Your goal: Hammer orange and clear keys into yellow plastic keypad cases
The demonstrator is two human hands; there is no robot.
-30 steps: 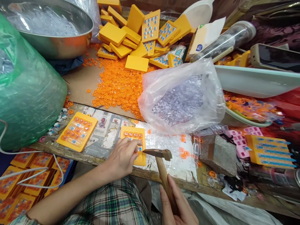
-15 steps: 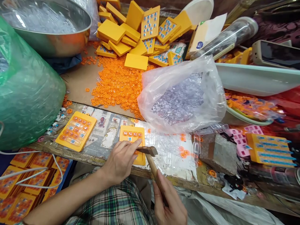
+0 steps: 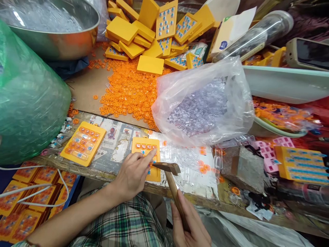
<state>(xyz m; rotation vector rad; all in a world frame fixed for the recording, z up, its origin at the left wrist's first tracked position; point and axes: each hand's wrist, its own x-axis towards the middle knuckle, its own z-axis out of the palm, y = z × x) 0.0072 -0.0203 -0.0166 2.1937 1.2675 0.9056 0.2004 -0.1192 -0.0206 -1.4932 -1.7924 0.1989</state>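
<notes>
In front of me a yellow plastic case [image 3: 155, 175] lies on the bench, with a row of orange-ringed clear pieces along its top. My left hand [image 3: 132, 175] rests over its left part, index finger stretched onto the upper right of the case; the other fingers are bent and partly hidden. My right hand [image 3: 190, 219] is wrapped round the wooden handle of a hammer [image 3: 167, 167], whose head hovers by the right edge of the case. To the left lies a second yellow case [image 3: 83, 144] filled with orange rings and clear pieces.
Behind spreads a heap of orange rings [image 3: 125, 91] beside a plastic bag [image 3: 203, 106] of clear pieces. Yellow cases [image 3: 122, 31] are piled at the back. A green bag [image 3: 31, 99] and metal bowl [image 3: 59, 44] stand left; a stone block [image 3: 241, 168] sits right.
The hammer and my right hand have shifted a little to the right, moving the hammer's head away from my left fingers. My left hand stays on the case.
</notes>
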